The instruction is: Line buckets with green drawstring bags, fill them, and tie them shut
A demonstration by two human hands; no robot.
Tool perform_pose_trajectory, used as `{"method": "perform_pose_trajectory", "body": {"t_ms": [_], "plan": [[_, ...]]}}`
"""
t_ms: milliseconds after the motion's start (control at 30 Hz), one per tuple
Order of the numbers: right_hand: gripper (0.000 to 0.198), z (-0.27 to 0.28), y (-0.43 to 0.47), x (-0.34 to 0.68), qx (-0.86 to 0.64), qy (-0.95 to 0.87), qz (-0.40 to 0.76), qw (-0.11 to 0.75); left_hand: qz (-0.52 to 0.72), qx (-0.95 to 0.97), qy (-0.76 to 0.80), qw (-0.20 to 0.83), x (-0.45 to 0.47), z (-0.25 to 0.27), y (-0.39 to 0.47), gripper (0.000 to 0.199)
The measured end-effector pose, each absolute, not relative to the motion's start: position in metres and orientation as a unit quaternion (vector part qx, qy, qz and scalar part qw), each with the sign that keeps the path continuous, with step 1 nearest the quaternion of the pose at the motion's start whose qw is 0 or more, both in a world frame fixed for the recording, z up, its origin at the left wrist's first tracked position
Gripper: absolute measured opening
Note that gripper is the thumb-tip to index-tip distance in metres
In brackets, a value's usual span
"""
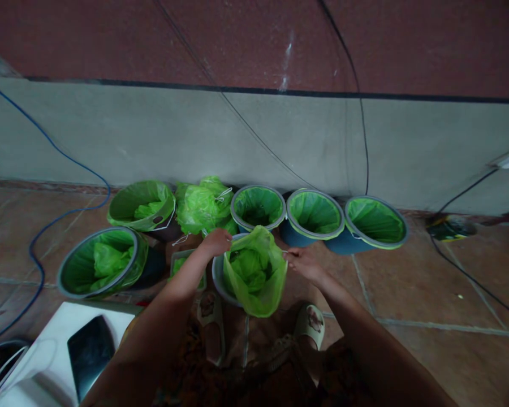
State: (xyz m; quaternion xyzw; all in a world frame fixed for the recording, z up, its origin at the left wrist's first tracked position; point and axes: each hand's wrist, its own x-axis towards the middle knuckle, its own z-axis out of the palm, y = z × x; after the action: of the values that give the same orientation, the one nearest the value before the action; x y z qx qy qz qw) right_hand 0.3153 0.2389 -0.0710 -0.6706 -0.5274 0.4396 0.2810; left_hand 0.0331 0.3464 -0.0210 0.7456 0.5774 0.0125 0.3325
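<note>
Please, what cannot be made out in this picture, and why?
All in the head view:
Held bag: its bottom, hidden by its own front and the plastic inside.
Bin by the bag: mostly covered by it, so whether the bag sits inside is unclear.
Tray: partly hidden by the left forearm.
Dark item at far right: too blurred to identify.
Left hand: too small and dim to tell its exact grip.

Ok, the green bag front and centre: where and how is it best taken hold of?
I'd probably take the bag by opposite edges of its mouth, coming from left and right. The mouth gapes upward, its film looks thin and slack, and a white string shows at the right edge.
</note>
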Motion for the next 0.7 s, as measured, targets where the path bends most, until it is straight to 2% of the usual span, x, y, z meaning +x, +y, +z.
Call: {"method": "perform_pose_trajectory", "body": {"t_ms": [67, 133, 200, 267, 433, 600, 700], "plan": [[0.033, -0.060, 0.241, 0.310, -0.661, -0.533, 0.416, 0.326, 0.049, 0.723, 0.584, 0.365, 0.033, -0.014, 0.347, 0.023], [0.027, -0.042, 0.243, 0.301, -0.635, -0.524, 0.390, 0.413, 0.135, 0.695, 0.556, 0.435, 0.036, -0.003, 0.346, 0.024], [0.021, -0.018, 0.244, 0.292, -0.579, -0.499, 0.399, 0.505, 0.250, 0.658, 0.474, 0.529, 0.041, 0.013, 0.341, 0.027], [0.018, 0.008, 0.244, 0.283, -0.505, -0.476, 0.459, 0.554, 0.341, 0.617, 0.363, 0.609, 0.048, 0.031, 0.335, 0.034], [0.020, 0.037, 0.247, 0.266, -0.388, -0.367, 0.622, 0.573, 0.365, 0.574, 0.210, 0.702, 0.068, 0.055, 0.319, 0.039], [0.034, 0.025, 0.250, 0.249, -0.396, -0.353, 0.652, 0.542, 0.362, 0.578, 0.240, 0.691, 0.090, 0.049, 0.318, 0.040], [0.033, 0.021, 0.249, 0.237, -0.398, -0.371, 0.662, 0.515, 0.337, 0.576, 0.292, 0.685, 0.100, 0.044, 0.319, 0.045]]}}
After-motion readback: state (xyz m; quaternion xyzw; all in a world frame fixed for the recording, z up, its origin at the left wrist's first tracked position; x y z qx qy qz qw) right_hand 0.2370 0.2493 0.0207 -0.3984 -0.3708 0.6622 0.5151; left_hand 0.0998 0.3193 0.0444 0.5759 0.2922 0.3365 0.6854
